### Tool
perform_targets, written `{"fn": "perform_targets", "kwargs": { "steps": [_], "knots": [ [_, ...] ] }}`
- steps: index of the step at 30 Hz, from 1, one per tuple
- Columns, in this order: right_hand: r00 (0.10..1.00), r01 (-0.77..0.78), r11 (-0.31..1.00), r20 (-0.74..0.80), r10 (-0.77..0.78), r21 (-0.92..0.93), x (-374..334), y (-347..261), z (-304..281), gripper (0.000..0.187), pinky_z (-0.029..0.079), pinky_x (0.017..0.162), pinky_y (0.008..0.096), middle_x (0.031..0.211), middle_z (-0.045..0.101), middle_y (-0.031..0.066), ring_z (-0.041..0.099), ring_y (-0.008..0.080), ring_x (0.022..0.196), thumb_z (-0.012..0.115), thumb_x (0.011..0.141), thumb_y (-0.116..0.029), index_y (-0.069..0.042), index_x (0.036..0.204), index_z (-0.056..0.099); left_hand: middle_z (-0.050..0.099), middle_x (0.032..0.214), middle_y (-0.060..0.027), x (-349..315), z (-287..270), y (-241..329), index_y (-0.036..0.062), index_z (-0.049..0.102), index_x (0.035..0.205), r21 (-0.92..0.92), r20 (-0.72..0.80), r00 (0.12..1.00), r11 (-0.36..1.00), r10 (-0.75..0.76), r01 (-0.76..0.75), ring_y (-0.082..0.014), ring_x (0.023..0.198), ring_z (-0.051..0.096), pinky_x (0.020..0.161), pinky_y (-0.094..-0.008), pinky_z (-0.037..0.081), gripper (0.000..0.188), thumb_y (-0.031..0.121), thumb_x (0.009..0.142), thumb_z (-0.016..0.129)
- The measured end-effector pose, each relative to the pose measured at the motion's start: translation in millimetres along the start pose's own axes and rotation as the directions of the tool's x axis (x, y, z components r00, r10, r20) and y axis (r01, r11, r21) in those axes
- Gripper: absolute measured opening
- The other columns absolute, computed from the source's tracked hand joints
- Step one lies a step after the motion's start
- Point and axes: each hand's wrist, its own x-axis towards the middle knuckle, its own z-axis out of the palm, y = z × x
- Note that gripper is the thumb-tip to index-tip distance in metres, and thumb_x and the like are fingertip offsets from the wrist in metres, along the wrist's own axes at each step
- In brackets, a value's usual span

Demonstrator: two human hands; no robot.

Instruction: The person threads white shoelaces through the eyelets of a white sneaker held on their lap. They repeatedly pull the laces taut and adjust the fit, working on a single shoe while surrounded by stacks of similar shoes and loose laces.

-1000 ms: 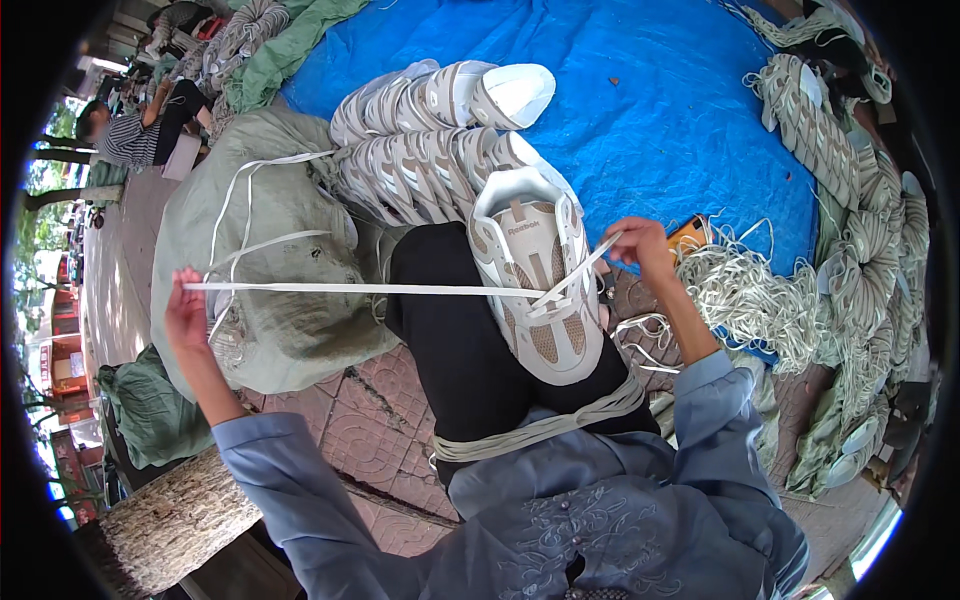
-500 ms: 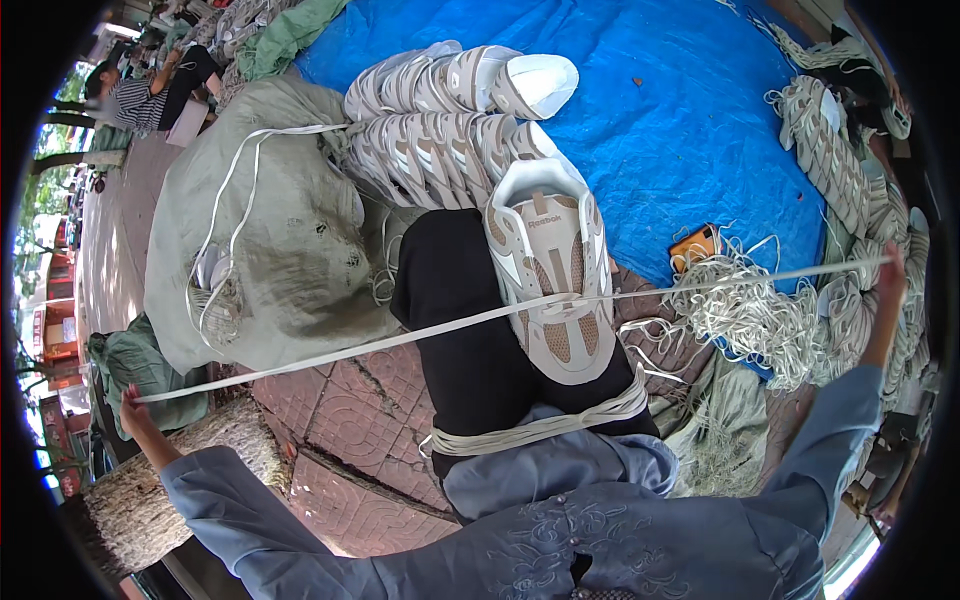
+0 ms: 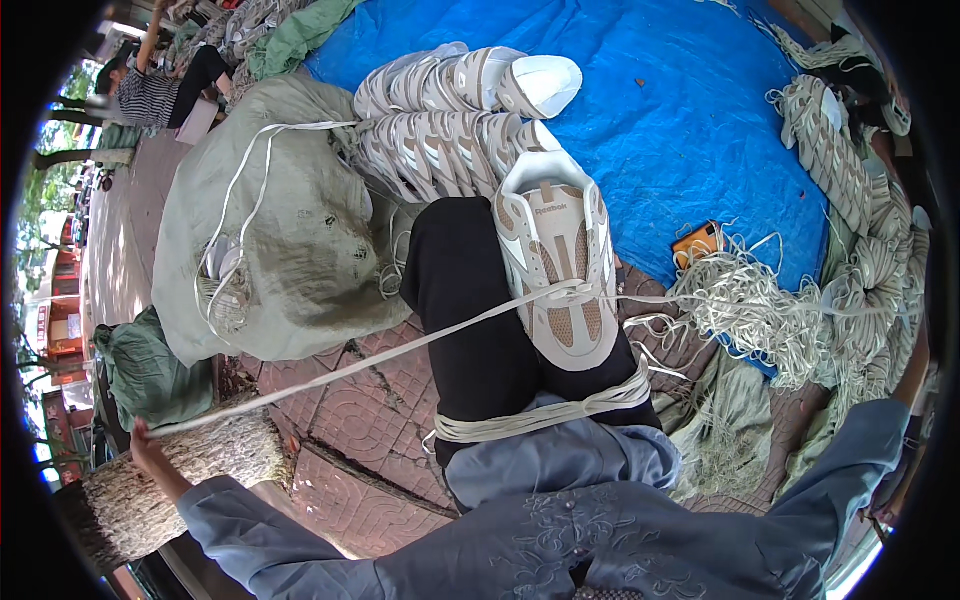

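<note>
A beige, white and brown sneaker upper (image 3: 557,250) lies on my black-trousered lap, toe toward me. A flat white shoelace (image 3: 370,350) runs through its lowest eyelets and stretches out to both sides. My left hand (image 3: 150,450), far out at the left by a log, is closed on one end of the lace. My right hand (image 3: 922,325) is at the dark right rim, with the other end drawn out to it; its fingers are hard to see. More laces, a looped bundle (image 3: 545,418), lie across my thighs.
Rows of nested shoe uppers (image 3: 440,150) lie ahead on a blue tarp (image 3: 680,120). A grey-green sack (image 3: 290,230) stands at left. Right of my knees are a heap of white laces (image 3: 745,310) and an orange phone-like object (image 3: 697,243). A person (image 3: 150,95) sits far left.
Both hands have moved lower, the right also farther out to the rim. The lace now bends down on both sides from the upper. The far person has raised an arm.
</note>
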Motion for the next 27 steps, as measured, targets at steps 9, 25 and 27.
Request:
{"fn": "perform_targets", "kwargs": {
  "steps": [9,25,27],
  "knots": [
    [0.508,-0.485,0.671,0.805,-0.306,0.561,-224.3,-403.6,291.4,0.009,0.035,0.038,0.0169,0.058,0.058,0.0035,0.051,0.0066,0.043,0.058,0.075,-0.01,-0.002,0.076,0.062,0.061,0.078,-0.0059,-364.5,351.1,-194.8,0.0018,0.061,0.084,0.182,0.862,0.504,0.961,-0.055,-0.206,-0.0141,0.072,0.059,0.066,-0.0244,0.048,0.01,0.008,0.081,0.055],
    [0.074,-0.716,0.647,0.95,-0.303,0.262,-297.4,-501.2,318.9,0.007,0.036,0.039,0.0199,0.063,0.058,0.0063,0.057,0.0119,0.049,0.06,0.07,-0.004,0.001,0.074,0.06,0.058,0.07,-0.0092,-483.3,387.9,-235.9,0.0006,0.057,0.077,0.119,0.942,0.325,0.817,0.088,-0.565,-0.0174,0.057,0.056,0.051,-0.0258,0.043,0.006,-0.002,0.072,0.058],
    [0.074,-0.718,0.644,0.95,-0.305,0.263,-299.0,-504.1,318.0,0.007,0.036,0.039,0.0198,0.063,0.058,0.0062,0.057,0.0118,0.05,0.059,0.07,-0.005,0.001,0.074,0.06,0.057,0.07,-0.0096,-484.6,386.0,-234.9,0.0013,0.056,0.077,0.103,0.932,0.341,0.814,0.121,-0.571,-0.0193,0.056,0.056,0.05,-0.0272,0.043,0.006,-0.002,0.072,0.058]
  ]
}}
